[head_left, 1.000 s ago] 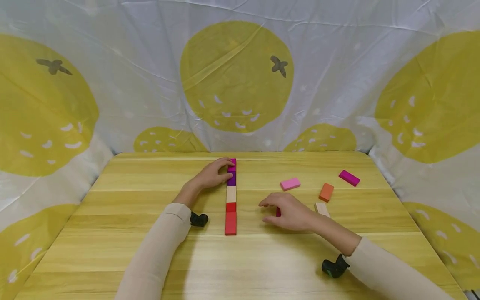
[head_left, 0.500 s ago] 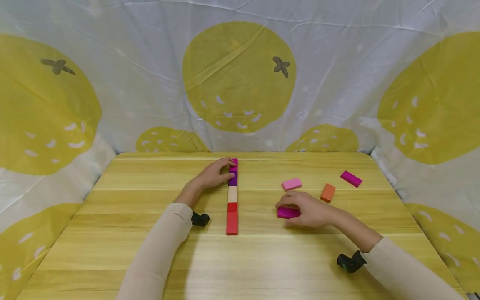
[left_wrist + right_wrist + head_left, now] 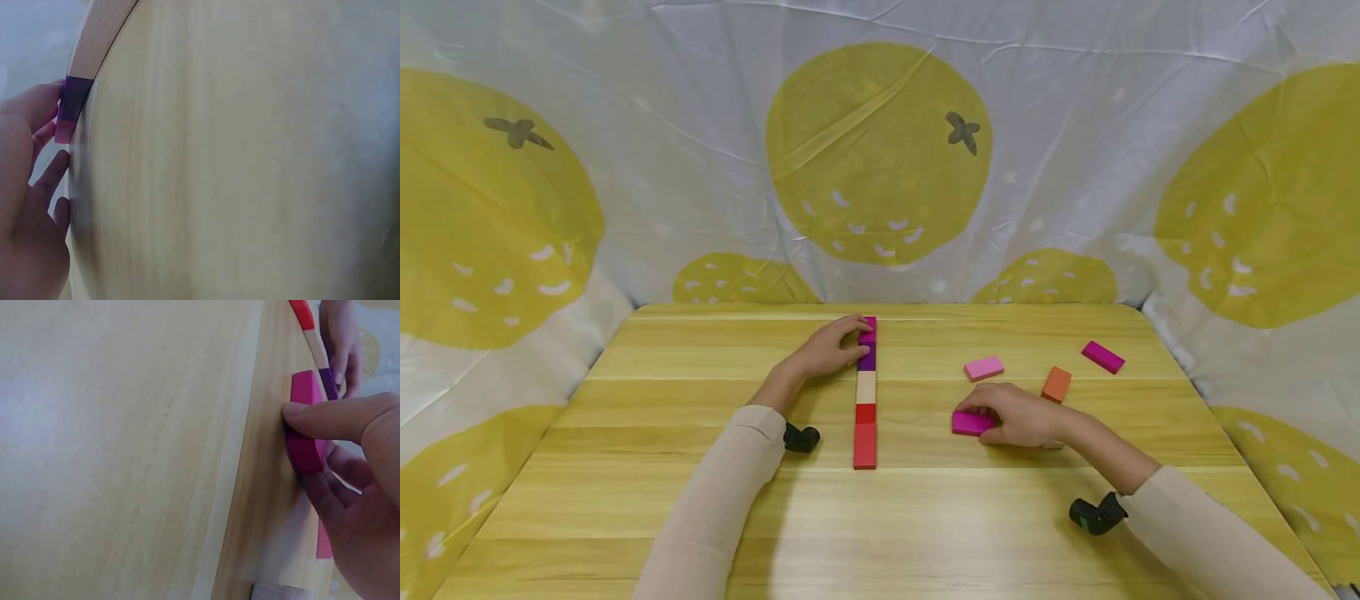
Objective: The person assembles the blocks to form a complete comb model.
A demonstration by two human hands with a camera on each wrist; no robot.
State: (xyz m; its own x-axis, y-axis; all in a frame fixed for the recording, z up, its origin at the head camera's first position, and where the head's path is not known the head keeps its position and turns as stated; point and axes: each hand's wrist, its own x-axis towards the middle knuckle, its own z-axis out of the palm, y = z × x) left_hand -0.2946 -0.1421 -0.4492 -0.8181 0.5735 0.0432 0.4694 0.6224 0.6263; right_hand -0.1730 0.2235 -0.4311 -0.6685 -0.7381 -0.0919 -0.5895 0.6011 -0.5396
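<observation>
A row of flat blocks runs away from me at mid-table: red [image 3: 865, 446], bare wood [image 3: 866, 387], purple [image 3: 867, 358] and magenta at the far end. My left hand [image 3: 829, 346] lies at that far end, thumb against the purple block [image 3: 75, 94] and a finger over the end magenta block [image 3: 64, 131]. To the right, my right hand [image 3: 1018, 417] pinches another magenta block [image 3: 972, 423]. In the right wrist view the thumb presses the near side of this magenta block [image 3: 306, 453], with fingers on its other side.
Beyond the right hand lie a pink block [image 3: 983, 368], an orange block [image 3: 1056, 384] and one more magenta block [image 3: 1103, 357]. A wooden block [image 3: 278, 592] sits partly hidden by the right hand. A patterned curtain [image 3: 700, 167] hangs behind the table [image 3: 925, 533].
My right hand has moved right and come down onto the magenta block, now pinching it; the block has shifted slightly left over the last half second. The left hand stays put.
</observation>
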